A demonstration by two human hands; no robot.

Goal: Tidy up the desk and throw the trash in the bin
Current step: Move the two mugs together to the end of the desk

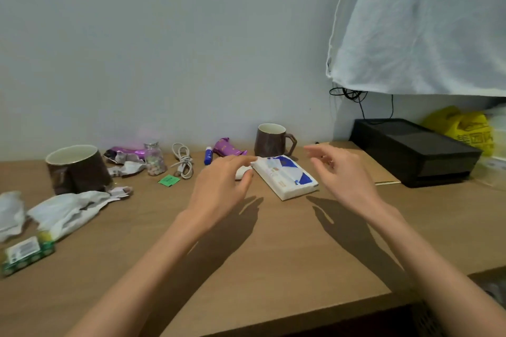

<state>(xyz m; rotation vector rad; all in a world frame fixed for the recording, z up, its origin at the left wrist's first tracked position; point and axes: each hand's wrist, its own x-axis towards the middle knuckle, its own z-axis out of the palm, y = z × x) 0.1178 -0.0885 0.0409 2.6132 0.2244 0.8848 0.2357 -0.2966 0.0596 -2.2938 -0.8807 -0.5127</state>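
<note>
A white and blue tissue pack (286, 177) lies on the wooden desk (273, 254) between my hands. My left hand (221, 186) hovers just left of the pack with fingers apart, its fingertips near the pack's far corner and above a small white object (242, 172). My right hand (339, 175) hovers to the right of the pack, open and holding nothing. Crumpled white wrappers (65, 210) and purple wrappers (126, 153) lie at the left. No bin is in view.
Two brown mugs (78, 169) (272, 139), a small jar (154, 157), a coiled white cable (183, 163), a blue tube (208, 155), a green scrap (169, 180) and a green packet (26, 254) lie on the desk. A black box (416, 150) and yellow bag (465, 128) stand right.
</note>
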